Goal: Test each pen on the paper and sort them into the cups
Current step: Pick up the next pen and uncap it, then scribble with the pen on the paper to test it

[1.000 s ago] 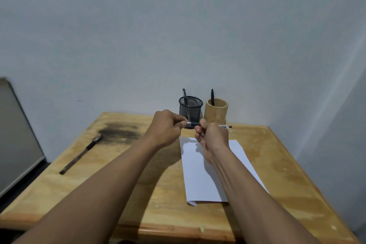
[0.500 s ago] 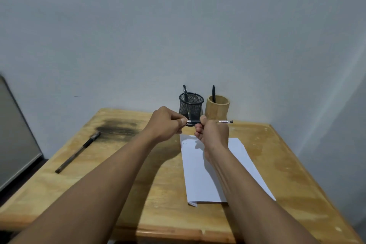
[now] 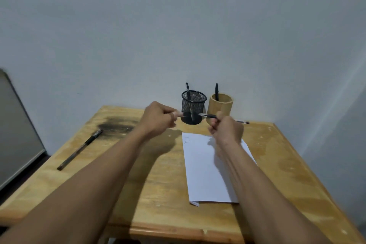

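Note:
My right hand (image 3: 225,129) is closed around a pen (image 3: 242,122) held level above the top of the white paper (image 3: 206,166); its bare tip points left. My left hand (image 3: 158,119) is closed on the pen's cap (image 3: 180,114), a short gap away from the tip. Behind the hands stand a black mesh cup (image 3: 193,105) and a wooden cup (image 3: 220,107), each with one pen standing in it. Another pen (image 3: 80,149) lies on the table at the left. Faint scribbles mark the paper's top left corner.
The wooden table (image 3: 150,174) stands in a corner against a grey wall. A dark smudge (image 3: 116,126) stains its far left part. A grey panel (image 3: 15,134) leans left of the table.
My hands have moved apart: the cap has come off the pen, staying in my left hand, while my right hand has drawn the pen to the right.

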Available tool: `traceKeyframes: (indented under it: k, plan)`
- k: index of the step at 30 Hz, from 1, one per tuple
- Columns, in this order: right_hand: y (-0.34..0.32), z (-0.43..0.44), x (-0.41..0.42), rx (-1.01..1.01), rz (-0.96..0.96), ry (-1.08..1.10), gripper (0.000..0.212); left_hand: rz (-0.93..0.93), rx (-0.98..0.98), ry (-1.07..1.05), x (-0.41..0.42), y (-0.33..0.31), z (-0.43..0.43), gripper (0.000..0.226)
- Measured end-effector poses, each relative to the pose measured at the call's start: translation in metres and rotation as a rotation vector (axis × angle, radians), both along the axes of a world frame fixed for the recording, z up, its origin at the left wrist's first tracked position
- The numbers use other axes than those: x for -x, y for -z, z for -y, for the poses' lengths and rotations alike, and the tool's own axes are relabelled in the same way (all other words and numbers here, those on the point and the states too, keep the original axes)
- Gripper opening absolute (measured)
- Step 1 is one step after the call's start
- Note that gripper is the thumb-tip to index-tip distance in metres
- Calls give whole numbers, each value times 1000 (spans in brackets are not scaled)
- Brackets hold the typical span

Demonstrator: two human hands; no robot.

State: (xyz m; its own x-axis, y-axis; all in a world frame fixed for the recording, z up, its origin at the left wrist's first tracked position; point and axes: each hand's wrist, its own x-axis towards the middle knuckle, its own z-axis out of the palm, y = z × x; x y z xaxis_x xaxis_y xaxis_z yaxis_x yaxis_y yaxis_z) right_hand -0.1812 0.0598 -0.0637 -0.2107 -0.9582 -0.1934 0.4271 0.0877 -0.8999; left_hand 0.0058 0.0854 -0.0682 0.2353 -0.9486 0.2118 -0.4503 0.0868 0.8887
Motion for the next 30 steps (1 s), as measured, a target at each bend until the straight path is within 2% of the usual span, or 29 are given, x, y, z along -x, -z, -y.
traceKeyframes:
  k: [3, 7, 13, 18, 22, 27, 30]
  plan:
    - [4, 4, 27, -28, -42, -26, 18, 158, -44, -24, -17, 8, -8, 13]
    - [22, -4, 13, 10, -211, -136, 22, 129, -65, -12, -2, 18, 1, 14]
    - [39, -11, 7, 26, -217, -172, 17, 175, -50, -185, 10, 32, 16, 9]
    - [47, -8, 5, 26, -243, -151, 19, 283, -115, -99, 11, 46, 29, 10]
    - [52, -8, 4, 61, -306, -175, 12, 294, -103, -107, 10, 47, 22, 20]
    - [56, -9, 1, 130, -421, -186, 18, 607, 54, -28, 18, 43, -38, 39]
    - [54, -11, -2, 108, -446, -190, 20, 825, -14, 79, 15, 53, -60, 51]
